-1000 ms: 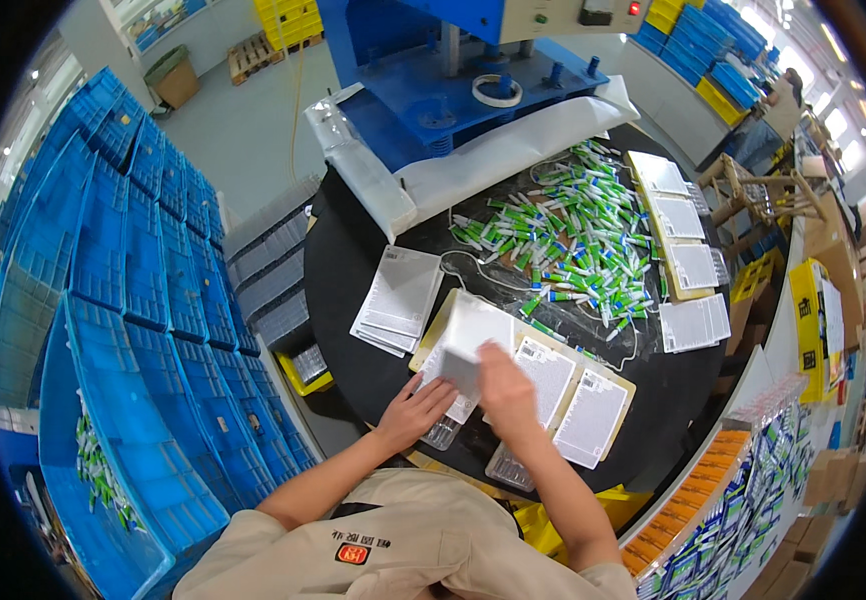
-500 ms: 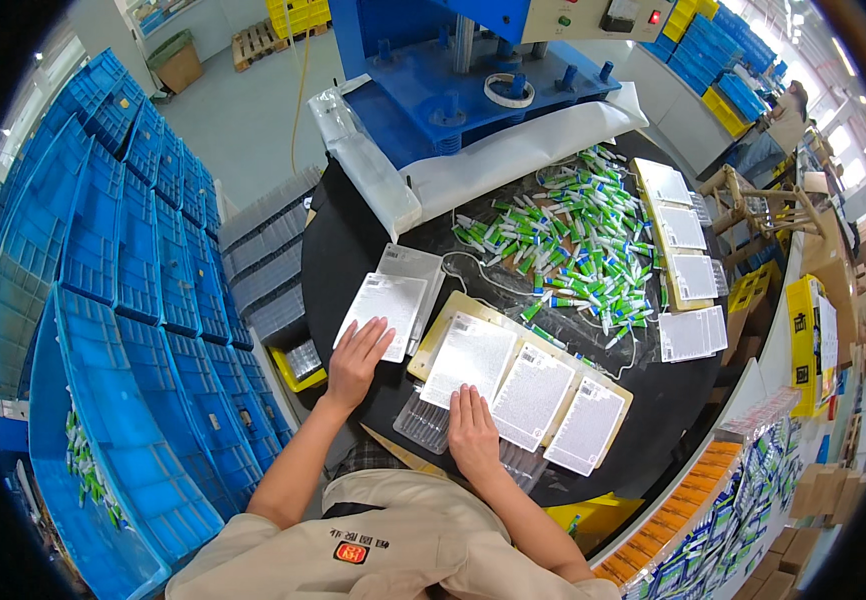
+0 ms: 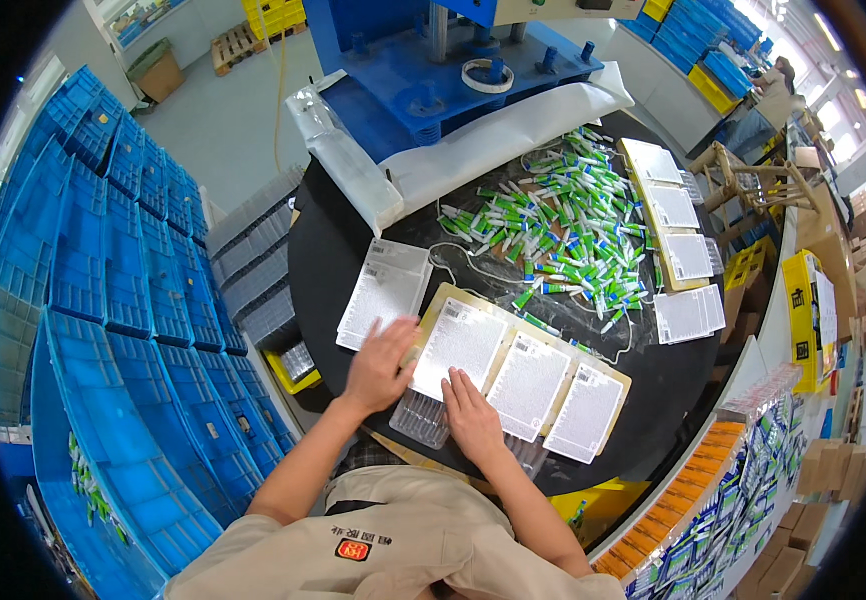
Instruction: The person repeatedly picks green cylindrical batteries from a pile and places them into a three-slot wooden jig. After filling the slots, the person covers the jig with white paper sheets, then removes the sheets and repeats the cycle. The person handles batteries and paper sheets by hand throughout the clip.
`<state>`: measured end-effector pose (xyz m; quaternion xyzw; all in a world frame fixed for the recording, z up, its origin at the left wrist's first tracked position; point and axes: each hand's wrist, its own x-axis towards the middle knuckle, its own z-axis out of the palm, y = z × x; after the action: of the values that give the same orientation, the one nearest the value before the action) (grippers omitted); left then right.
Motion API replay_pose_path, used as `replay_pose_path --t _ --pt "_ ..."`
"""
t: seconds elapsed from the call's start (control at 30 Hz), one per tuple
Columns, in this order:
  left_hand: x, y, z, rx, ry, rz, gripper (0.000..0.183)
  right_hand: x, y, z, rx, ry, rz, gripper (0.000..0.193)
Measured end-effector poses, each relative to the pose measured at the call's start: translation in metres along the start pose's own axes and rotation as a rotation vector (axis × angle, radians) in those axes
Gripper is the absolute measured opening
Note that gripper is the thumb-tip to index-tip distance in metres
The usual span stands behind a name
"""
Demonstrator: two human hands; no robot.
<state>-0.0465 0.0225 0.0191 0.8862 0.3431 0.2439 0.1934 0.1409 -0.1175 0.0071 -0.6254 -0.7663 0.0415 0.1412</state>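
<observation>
My left hand (image 3: 381,362) lies flat with fingers spread at the left end of a tan tray (image 3: 621,378) that carries three white printed cards (image 3: 528,385). My right hand (image 3: 471,412) rests flat on the tray's near edge, partly over a clear plastic blister strip (image 3: 416,420). Neither hand grips anything. A stack of white cards (image 3: 385,291) sits just beyond my left hand. All of this is on a round black table (image 3: 328,255).
A pile of green-and-white tubes (image 3: 553,235) covers the table's far side, with a second card tray (image 3: 675,215) to its right. A blue machine (image 3: 423,70) stands behind. Blue bins (image 3: 103,260) stack on the left; orange and yellow boxes (image 3: 713,470) lie right.
My left hand has come back from the white card stack to the tray's left end. My right hand stays at the tray's near edge.
</observation>
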Motion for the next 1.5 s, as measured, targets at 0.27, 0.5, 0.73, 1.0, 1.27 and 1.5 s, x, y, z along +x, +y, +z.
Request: replay_pose_path --t 0.27,0.5,0.73,1.0,1.27,1.5 --pt "0.039 0.039 0.053 0.023 -0.355 0.089 0.050 -0.006 0.006 -0.001 0.240 0.114 0.029 0.038" --pt "0.039 0.048 0.072 0.227 -0.378 0.081 0.063 -0.026 0.072 -0.024 0.102 0.248 0.474 0.051" --pt "0.045 0.047 0.070 0.249 -0.391 0.067 0.063 -0.052 0.112 -0.043 0.257 0.280 0.434 0.051" --pt "0.060 0.045 0.060 0.265 -0.332 0.129 0.054 -0.106 0.157 -0.065 -0.028 0.115 0.544 0.056" --pt "0.036 0.028 -0.018 -0.793 0.413 -0.455 0.038 -0.257 0.319 -0.045 0.749 1.156 1.771 0.060" --pt "-0.156 -0.035 0.028 -0.903 0.841 -1.366 0.039 -0.302 0.296 -0.002 1.073 1.218 1.649 0.056"
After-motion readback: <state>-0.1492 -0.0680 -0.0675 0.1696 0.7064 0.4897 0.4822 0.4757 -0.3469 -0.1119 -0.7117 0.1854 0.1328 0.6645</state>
